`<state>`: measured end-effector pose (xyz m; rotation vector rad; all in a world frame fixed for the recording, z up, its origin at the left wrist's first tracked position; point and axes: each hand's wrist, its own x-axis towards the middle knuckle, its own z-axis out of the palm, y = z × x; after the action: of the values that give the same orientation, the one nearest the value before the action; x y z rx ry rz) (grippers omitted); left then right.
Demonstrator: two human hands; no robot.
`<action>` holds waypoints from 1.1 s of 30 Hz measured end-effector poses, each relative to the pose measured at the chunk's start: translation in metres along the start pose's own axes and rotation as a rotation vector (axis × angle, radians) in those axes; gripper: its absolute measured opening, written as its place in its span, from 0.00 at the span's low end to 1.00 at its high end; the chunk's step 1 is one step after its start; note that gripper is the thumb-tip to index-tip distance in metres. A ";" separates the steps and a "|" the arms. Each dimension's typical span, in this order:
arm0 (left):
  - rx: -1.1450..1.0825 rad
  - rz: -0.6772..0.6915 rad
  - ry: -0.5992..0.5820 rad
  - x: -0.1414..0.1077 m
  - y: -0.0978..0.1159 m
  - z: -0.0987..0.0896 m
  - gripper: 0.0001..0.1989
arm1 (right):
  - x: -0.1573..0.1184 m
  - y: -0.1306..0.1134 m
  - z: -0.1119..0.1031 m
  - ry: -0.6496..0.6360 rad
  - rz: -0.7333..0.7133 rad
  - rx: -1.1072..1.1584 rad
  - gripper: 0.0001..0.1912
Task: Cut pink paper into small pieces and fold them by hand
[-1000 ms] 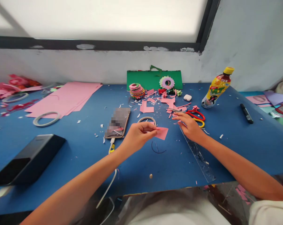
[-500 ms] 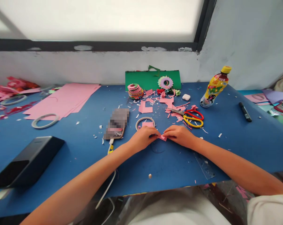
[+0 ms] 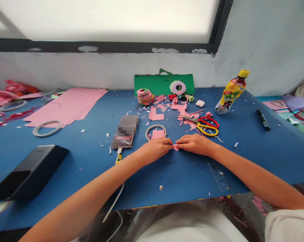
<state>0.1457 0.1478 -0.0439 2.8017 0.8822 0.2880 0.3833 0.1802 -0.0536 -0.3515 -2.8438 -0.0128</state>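
Left hand (image 3: 157, 148), right hand (image 3: 195, 144) — pink paper (image 3: 176, 147) between, pinched at fingertips.

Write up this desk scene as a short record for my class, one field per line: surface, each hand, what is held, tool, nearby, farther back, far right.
surface: blue table, strewn with paper scraps
left hand: on the left end of the small pink paper
right hand: at its right end
held: that paper, between both hands, mostly hidden
tool: scissors, red and yellow handles, lying beyond the right hand
nearby: white ring, beyond the left hand
farther back: green sheet by the wall
far right: black marker
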 end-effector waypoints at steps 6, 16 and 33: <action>0.119 0.026 -0.035 0.000 0.003 0.000 0.14 | 0.001 0.000 0.001 0.004 -0.013 -0.066 0.14; 0.345 0.085 -0.069 0.002 0.012 -0.001 0.14 | 0.001 -0.004 0.000 -0.027 0.012 -0.054 0.15; 0.236 -0.113 0.011 -0.010 0.024 -0.013 0.15 | -0.008 -0.014 -0.008 0.023 0.336 -0.022 0.15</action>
<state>0.1478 0.1244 -0.0273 2.9494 1.1408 0.1943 0.3894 0.1648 -0.0479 -0.8228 -2.7265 0.0180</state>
